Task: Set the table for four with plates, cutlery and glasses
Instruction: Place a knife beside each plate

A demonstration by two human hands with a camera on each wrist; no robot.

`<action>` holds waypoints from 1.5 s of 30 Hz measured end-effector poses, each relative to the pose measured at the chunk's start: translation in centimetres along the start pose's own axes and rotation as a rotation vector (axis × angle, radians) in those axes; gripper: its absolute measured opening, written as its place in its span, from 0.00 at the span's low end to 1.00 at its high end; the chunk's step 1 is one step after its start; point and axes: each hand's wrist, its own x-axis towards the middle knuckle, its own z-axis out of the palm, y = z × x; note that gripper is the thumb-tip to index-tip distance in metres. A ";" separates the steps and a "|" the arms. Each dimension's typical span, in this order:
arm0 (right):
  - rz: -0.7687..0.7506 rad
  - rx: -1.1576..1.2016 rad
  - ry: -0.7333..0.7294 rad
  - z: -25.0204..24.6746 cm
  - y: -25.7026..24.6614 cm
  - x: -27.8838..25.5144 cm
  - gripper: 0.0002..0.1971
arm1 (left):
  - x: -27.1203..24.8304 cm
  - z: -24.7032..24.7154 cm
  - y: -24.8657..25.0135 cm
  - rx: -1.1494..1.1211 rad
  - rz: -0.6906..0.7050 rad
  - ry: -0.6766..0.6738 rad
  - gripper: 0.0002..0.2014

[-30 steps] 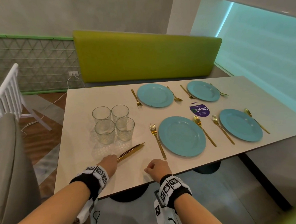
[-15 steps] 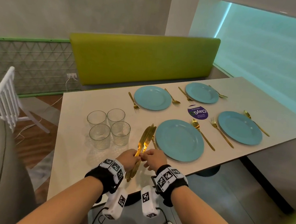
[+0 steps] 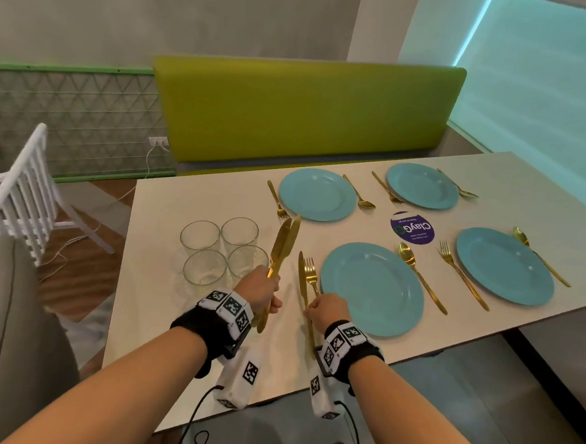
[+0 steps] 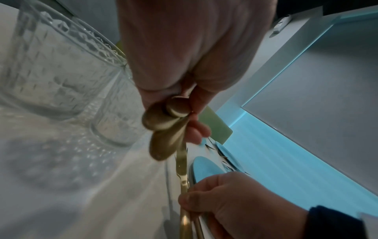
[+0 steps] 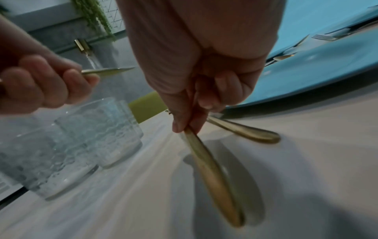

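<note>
The right hand (image 3: 327, 309) pinches one gold knife (image 3: 302, 284) by the handle, near the tabletop's (image 3: 181, 335) front edge, beside the fork (image 3: 312, 274). The left hand (image 3: 261, 288) grips the other knives (image 3: 283, 245) — thin, stiff, prob. slippery metal, so hold at mid-handle.

The person is wearing a black fabric band around the left wrist (image 3: 210, 323), ringed with white square blocks printed with black-and-white fiducial patterns, and a matching black band around the right wrist (image 3: 349, 352). A white boxy camera unit (image 3: 240, 380) bearing the same pattern is hanging beneath each band, trailing thin black cables (image 3: 200, 418). Both forearms are showing bare, with no sleeves.
</note>
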 end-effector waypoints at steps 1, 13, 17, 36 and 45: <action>-0.002 -0.022 0.000 0.2 -0.2 0.2 0.15 | 0.1 -0.1 0.1 0.005 0.000 0.001 0.07; 0.043 -0.112 0.096 1.0 -0.4 2.2 0.13 | 1.2 -0.4 0.6 0.025 0.044 0.010 0.09; 0.053 -0.115 0.133 1.0 -0.5 2.4 0.13 | 1.1 0.1 0.9 0.075 0.068 -0.009 0.07; 0.097 -0.073 0.147 1.1 0.2 1.8 0.10 | 1.8 -0.1 0.0 0.087 0.066 -0.031 0.05; 0.101 0.111 0.170 -4.6 0.5 0.1 0.16 | 1.4 -0.2 0.7 -0.033 0.105 -0.064 0.04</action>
